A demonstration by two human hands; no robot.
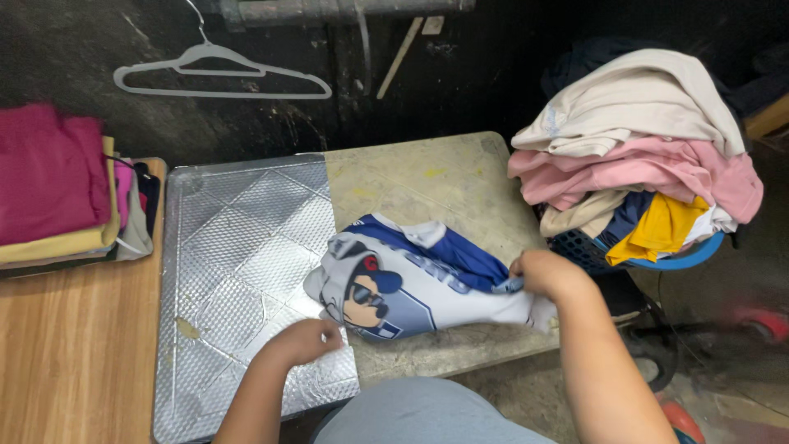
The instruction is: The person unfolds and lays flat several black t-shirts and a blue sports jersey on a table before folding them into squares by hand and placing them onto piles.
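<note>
You are handling a crumpled white and blue printed shirt (419, 279) that is lying near the middle of the counter (411, 185), half on the quilted silver pad (238, 247) and half on the bare worn surface. Your left hand (308, 339), at about seven o'clock from the shirt, is closed on the white lower edge of the fabric. Your right hand (546, 274), at three o'clock, is pinching a blue fold between thumb and fingers.

The cloth between your hands is sagging and bunching, so you would probably do best by drawing both hands apart evenly until it is lying taut, rather than tugging with one. Judging by where the cartoon print is sitting, the garment is twisted; finding a seam or the hem with each hand before lifting should keep it from turning further.

The heaped basket of clothes (641, 164) is standing just beside your right hand at two o'clock, close enough that a wide pull could snag it. The folded stack (66, 189) is resting well apart at ten o'clock on the wooden board (74, 353). A pale hanger (222, 70) is hanging on the dark wall at twelve o'clock.
</note>
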